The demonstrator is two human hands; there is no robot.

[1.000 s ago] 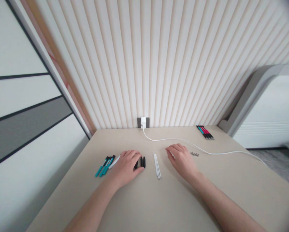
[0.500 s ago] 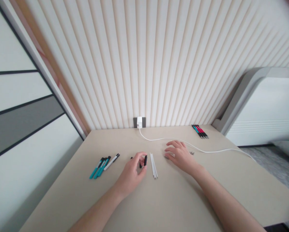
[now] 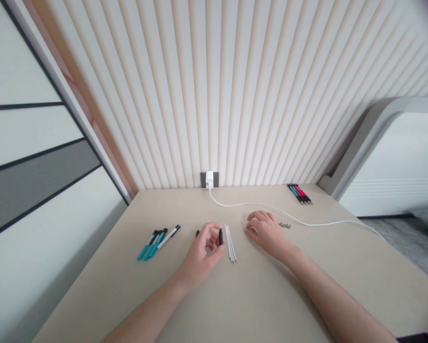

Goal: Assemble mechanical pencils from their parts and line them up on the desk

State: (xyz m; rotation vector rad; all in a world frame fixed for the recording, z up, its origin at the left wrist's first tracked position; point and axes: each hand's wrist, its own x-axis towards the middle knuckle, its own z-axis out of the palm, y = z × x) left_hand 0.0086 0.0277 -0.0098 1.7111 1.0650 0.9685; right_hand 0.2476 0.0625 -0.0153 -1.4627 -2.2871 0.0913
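A fluted off-white wall panel (image 3: 207,95) rises beyond a bundle of slim white rods (image 3: 230,245). Under the rods spreads a smooth, matt beige tabletop (image 3: 199,309); its far edge meets the panel, and the surface stretches on the rods' near side until the frame cuts it off. Just left of the rods, the left hand (image 3: 207,245) pinches between thumb and fingertip; to their right, the right hand (image 3: 266,231) has its fingers curled, and I cannot tell whether they close on anything. A thin white cable (image 3: 248,205) curves beyond the rods. Well left of them lie three teal tubes with black ends (image 3: 153,245) and a white tube with a black end (image 3: 168,237); far right and beyond, a row of red, teal and black pens (image 3: 300,194). The short black cylinder (image 3: 220,237) clamped by the left hand is just left of the rods. Farther left, a second black piece (image 3: 197,233) is mostly hidden behind that hand. Small grey metal pieces (image 3: 284,225), too tiny to make out, lie right of the rods.
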